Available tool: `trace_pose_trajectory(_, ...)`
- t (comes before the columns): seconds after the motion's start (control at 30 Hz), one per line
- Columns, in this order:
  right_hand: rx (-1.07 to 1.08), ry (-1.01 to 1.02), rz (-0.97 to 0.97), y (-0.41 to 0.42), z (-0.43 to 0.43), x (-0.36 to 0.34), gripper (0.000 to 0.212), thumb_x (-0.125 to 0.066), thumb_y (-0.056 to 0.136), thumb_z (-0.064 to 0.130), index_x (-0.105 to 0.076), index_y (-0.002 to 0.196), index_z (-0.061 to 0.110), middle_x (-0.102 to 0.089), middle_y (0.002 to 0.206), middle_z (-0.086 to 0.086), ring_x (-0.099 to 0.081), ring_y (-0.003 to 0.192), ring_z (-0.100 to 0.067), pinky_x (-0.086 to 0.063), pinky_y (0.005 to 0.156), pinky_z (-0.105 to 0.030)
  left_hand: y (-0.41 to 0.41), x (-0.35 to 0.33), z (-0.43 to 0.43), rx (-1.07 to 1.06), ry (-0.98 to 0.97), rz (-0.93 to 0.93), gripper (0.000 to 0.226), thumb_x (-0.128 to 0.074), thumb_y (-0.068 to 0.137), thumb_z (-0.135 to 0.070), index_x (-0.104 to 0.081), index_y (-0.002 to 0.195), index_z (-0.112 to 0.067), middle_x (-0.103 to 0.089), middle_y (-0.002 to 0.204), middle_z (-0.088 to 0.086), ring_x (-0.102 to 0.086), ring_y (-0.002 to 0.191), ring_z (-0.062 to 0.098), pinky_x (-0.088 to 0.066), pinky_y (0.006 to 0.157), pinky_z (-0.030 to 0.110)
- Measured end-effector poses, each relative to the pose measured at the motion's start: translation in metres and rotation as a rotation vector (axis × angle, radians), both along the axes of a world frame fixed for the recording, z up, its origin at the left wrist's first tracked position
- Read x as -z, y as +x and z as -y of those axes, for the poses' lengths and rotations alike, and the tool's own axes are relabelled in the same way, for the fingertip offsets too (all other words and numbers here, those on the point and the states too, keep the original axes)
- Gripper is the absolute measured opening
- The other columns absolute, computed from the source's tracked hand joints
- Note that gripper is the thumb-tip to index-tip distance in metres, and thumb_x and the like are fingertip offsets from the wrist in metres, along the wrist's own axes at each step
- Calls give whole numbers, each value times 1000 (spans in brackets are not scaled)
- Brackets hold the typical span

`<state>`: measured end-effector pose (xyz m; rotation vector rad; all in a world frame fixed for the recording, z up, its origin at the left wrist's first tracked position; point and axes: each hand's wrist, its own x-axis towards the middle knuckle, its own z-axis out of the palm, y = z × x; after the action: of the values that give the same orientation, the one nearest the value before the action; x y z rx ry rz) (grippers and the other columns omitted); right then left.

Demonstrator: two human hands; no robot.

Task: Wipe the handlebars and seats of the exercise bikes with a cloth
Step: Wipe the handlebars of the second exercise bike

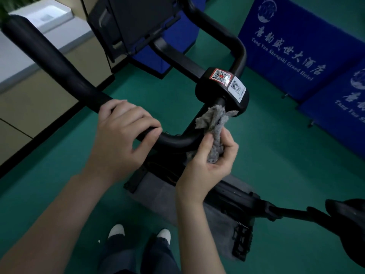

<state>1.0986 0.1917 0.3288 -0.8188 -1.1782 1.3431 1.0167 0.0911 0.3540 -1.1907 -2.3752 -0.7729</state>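
Note:
A black exercise bike fills the view from above. Its looped handlebar (59, 62) runs from the upper left down to a centre clamp (223, 86) with two QR stickers. My left hand (122, 133) grips the near left bar just before its bend. My right hand (209, 161) holds a bunched grey cloth (214, 123), whose top end touches the bar right below the clamp. The black seat (347, 226) shows at the lower right edge, partly cut off.
A console (138, 22) stands above the handlebar. A pedal (242, 240) and the frame lie below my right hand on a grey mat (158, 192). Blue hotel banners (292, 46) stand at the right on green floor. A beige counter (29, 91) runs along the left. My shoes (138, 232) are near the bottom.

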Motion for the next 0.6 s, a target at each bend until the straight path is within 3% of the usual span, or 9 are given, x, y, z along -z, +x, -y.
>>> trace_pose_trajectory(0.1,-7,-64,7,-7,-28,-4,19,-55,91,-3,-57,99,14,-59,115,-22,-57,113,-32,-46,101,-46,2,-1,0,-8,-1,26,29,-46,95,-33,-68,83,-19,-63,85,-11,-55,90,15,-21,101,30)
trace_pose_trajectory(0.2,-7,-110,-11,-13,-37,-5,19,-54,92,0,-57,99,17,-60,117,-19,-57,115,-28,-45,103,-40,3,-1,0,-16,1,36,28,-46,94,-33,-68,82,-20,-63,84,-11,-55,90,14,-20,103,28)
trace_pose_trajectory(0.37,-33,-23,-8,-2,-9,2,21,-56,89,7,-59,101,23,-59,118,-17,-57,115,-24,-46,101,-30,2,0,-2,-22,14,21,29,-44,94,-33,-67,81,-21,-62,83,-12,-56,88,13,-20,102,26)
trace_pose_trajectory(0.5,-62,-9,72,-10,-43,-5,19,-57,90,-4,-61,103,10,-61,114,-22,-58,113,-33,-44,101,-49,0,1,-2,-4,27,24,29,-45,93,-33,-67,80,-21,-63,82,-12,-55,87,12,-19,101,26)
trace_pose_trajectory(0.6,-137,58,154,-13,-62,-12,15,-59,89,-4,-62,104,-2,-64,111,-22,-60,109,-33,-46,98,-52,0,0,-1,4,27,18,28,-46,93,-32,-68,80,-21,-64,82,-12,-56,86,13,-19,101,26)
